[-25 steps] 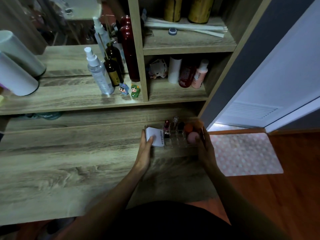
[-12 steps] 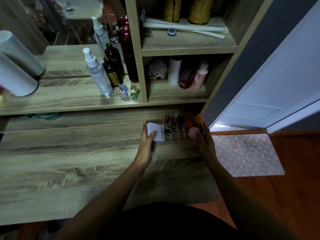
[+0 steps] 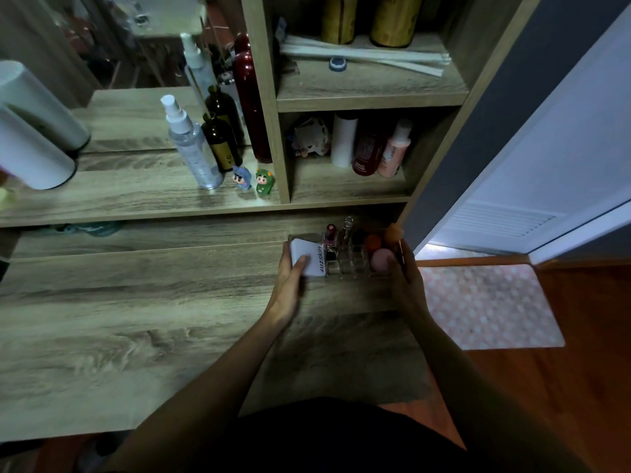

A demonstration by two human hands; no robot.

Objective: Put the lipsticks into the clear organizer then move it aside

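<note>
The clear organizer (image 3: 345, 264) stands at the far right of the wooden desk (image 3: 136, 319), close to the back ledge. Several lipsticks (image 3: 330, 238) stand upright in its slots, beside a pink sponge (image 3: 380, 259), an orange-tipped brush (image 3: 392, 232) and a white box (image 3: 309, 256) printed with black letters at its left end. My left hand (image 3: 290, 285) grips the organizer's left end, thumb on the white box. My right hand (image 3: 404, 281) grips its right end.
A raised shelf (image 3: 136, 196) behind the desk carries a spray bottle (image 3: 191, 145), dark bottles (image 3: 222, 141), two small figurines (image 3: 254, 180) and white cylinders (image 3: 30, 145). Cubbies (image 3: 348, 186) hold more bottles. To the right lie a dotted mat (image 3: 485, 305), wood floor and a white door (image 3: 546, 158).
Both hands have slid the organizer a little farther back toward the ledge under the shelf, keeping their hold on its two ends.
</note>
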